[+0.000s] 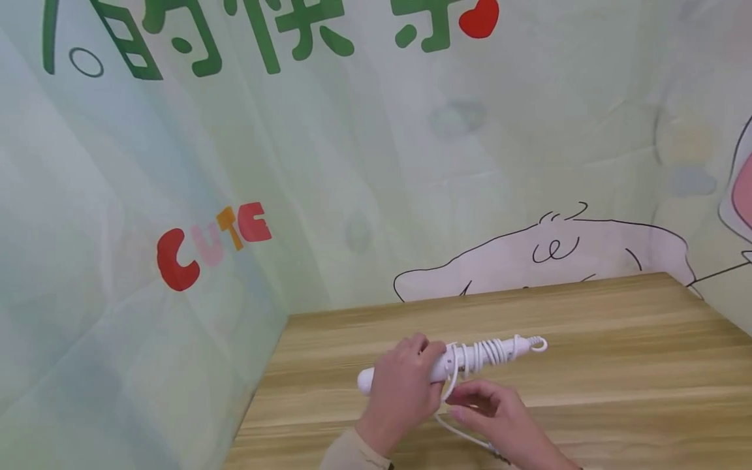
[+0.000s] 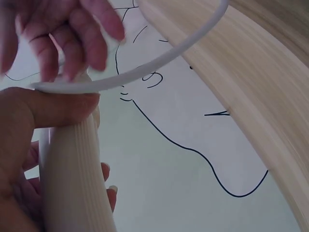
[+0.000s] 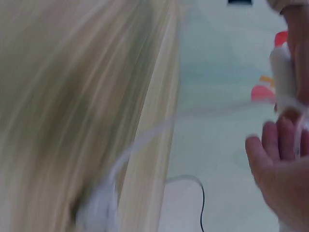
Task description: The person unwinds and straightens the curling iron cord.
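Note:
A white hair-styling iron (image 1: pixel 440 369), its cord (image 1: pixel 490 352) wound in several loops about one end, is held above the table. My left hand (image 1: pixel 405 385) grips its body, and in the left wrist view the thumb (image 2: pixel 72 107) lies against the loose cord (image 2: pixel 145 72). Close below the iron, my right hand (image 1: pixel 499 411) has loosely bent fingers beside the cord. The left wrist view shows these right fingers (image 2: pixel 89 38) apart, with no cord pinched between them. The free cord runs down to a blurred white plug (image 3: pixel 99 210).
Beneath the hands lies a wood-grain table (image 1: pixel 617 339). Printed fabric (image 1: pixel 352 163) with green characters and a cartoon drawing stands behind it and along the left side.

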`<state>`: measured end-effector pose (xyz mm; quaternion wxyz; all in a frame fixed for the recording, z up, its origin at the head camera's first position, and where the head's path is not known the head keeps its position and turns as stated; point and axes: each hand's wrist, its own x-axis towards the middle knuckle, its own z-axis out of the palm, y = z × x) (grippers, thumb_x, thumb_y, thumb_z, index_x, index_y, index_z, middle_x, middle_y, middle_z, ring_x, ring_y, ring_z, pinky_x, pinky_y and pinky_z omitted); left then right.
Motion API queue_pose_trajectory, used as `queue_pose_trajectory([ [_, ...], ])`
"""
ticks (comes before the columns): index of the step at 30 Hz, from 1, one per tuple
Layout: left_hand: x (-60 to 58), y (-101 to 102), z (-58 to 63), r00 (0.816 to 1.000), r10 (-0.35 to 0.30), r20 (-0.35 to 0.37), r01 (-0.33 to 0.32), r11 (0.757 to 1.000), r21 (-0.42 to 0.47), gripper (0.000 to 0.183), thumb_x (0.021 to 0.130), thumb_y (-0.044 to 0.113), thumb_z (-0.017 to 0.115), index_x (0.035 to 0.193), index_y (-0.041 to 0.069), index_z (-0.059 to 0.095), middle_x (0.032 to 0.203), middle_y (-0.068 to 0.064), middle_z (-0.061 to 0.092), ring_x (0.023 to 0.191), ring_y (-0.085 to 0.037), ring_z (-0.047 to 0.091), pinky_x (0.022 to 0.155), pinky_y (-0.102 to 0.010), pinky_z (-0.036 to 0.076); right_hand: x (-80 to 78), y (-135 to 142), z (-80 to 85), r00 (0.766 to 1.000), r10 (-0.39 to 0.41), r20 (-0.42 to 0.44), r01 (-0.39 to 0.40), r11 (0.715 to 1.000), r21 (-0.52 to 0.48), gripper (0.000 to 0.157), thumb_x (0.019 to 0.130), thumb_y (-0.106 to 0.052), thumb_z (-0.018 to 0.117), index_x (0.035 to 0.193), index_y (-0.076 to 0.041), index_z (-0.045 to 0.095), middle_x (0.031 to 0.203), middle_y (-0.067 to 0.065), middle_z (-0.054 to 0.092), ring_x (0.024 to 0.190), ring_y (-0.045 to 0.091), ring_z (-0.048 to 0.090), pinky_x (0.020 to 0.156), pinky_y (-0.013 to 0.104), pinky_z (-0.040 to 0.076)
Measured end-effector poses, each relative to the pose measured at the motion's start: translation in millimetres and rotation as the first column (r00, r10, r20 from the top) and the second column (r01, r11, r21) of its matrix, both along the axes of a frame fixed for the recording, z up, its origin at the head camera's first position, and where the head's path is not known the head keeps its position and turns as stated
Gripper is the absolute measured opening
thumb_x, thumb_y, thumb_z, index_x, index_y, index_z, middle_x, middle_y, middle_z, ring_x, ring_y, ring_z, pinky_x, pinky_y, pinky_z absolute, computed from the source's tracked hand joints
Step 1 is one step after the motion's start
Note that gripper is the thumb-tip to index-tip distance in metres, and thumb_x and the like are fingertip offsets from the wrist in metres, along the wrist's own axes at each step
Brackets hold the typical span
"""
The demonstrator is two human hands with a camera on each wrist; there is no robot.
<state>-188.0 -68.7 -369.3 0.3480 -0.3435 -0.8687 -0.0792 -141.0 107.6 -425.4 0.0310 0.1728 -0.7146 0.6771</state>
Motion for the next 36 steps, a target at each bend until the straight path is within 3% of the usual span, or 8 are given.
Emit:
queue_pose_trajectory([
  [6,2.5,4,-3.0,0.999,0.036,0.004,-0.036,0.999,-0.019,0.039,0.060,0.019,0.085,0.096,0.018,0.069,0.081,0.004,0.056,0.063,-0.011,0.049,0.048,-0.021,0.037,8.6,-35,10.7,0.925,-0.309,0.220,0.352,0.915,-0.199,0.019,0.086,-0.002,0.072,0.100,0.008,0.065,0.092,0.013,0.067,0.082,0.017,0.067,0.075,0.029,0.055],
  [13,2.6,2,-10.2,0.999,0.041,0.020,-0.040,0.999,-0.032,0.036,0.062,0.019,0.086,0.093,0.019,0.068,0.081,0.004,0.057,0.062,-0.010,0.050,0.048,-0.021,0.037,17.9,-20,10.0,0.916,-0.295,0.270,0.373,0.875,-0.307,0.028,0.091,0.006,0.062,0.115,0.016,0.053,0.089,0.015,0.060,0.071,0.022,0.067,0.070,0.036,0.058],
  [18,0.4,-1,-12.5,0.998,0.036,0.049,-0.035,0.999,-0.009,0.032,0.065,0.015,0.084,0.093,0.018,0.068,0.080,0.004,0.057,0.063,-0.011,0.050,0.048,-0.021,0.037,16.8,14,29.1,0.953,-0.136,0.269,0.169,0.980,-0.106,0.030,0.092,-0.002,0.065,0.117,0.013,0.057,0.090,0.013,0.060,0.066,0.019,0.062,0.063,0.035,0.057],
  [21,-1.4,-4,-13.1,0.999,0.025,0.048,-0.024,1.000,-0.012,0.031,0.066,0.015,0.084,0.093,0.017,0.068,0.081,0.003,0.057,0.064,-0.011,0.051,0.049,-0.022,0.038,10.5,36,46.0,0.989,-0.007,0.149,-0.006,0.996,0.086,0.026,0.093,-0.009,0.066,0.112,0.008,0.063,0.082,0.010,0.060,0.058,0.013,0.058,0.053,0.028,0.051],
  [25,1.0,-12,-19.5,0.999,-0.003,0.042,0.004,0.999,-0.037,0.032,0.064,0.017,0.085,0.092,0.017,0.067,0.081,0.003,0.058,0.065,-0.011,0.051,0.051,-0.023,0.039,-3.8,57,63.4,0.985,0.152,-0.077,-0.118,0.935,0.335,0.013,0.094,-0.011,0.066,0.103,-0.003,0.071,0.077,0.000,0.060,0.055,0.005,0.050,0.047,0.024,0.043],
  [30,3.7,-16,-27.9,0.996,-0.065,0.066,0.068,0.997,-0.043,0.033,0.065,0.021,0.085,0.093,0.019,0.068,0.082,0.005,0.059,0.067,-0.009,0.053,0.051,-0.021,0.038,-26.6,78,82.3,0.910,0.259,-0.325,-0.021,0.809,0.587,0.011,0.091,-0.004,0.067,0.096,-0.009,0.075,0.083,-0.010,0.060,0.070,0.002,0.051,0.057,0.025,0.047],
  [33,5.2,-18,-29.9,0.991,-0.106,0.079,0.108,0.994,-0.014,0.035,0.065,0.022,0.085,0.096,0.020,0.069,0.084,0.006,0.059,0.068,-0.007,0.054,0.052,-0.020,0.040,-40.3,90,88.5,0.908,0.258,-0.331,0.025,0.754,0.656,0.013,0.090,-0.004,0.068,0.094,-0.013,0.076,0.085,-0.013,0.061,0.074,0.003,0.052,0.062,0.026,0.048],
  [36,6.4,-19,-29.5,0.985,-0.149,0.090,0.146,0.989,0.037,0.037,0.064,0.023,0.085,0.098,0.019,0.069,0.087,0.006,0.061,0.072,-0.007,0.056,0.055,-0.020,0.044,-51.2,103,86.2,0.941,0.230,-0.250,-0.014,0.762,0.648,0.012,0.092,-0.006,0.067,0.096,-0.014,0.075,0.085,-0.012,0.063,0.073,0.005,0.054,0.062,0.026,0.049],
])
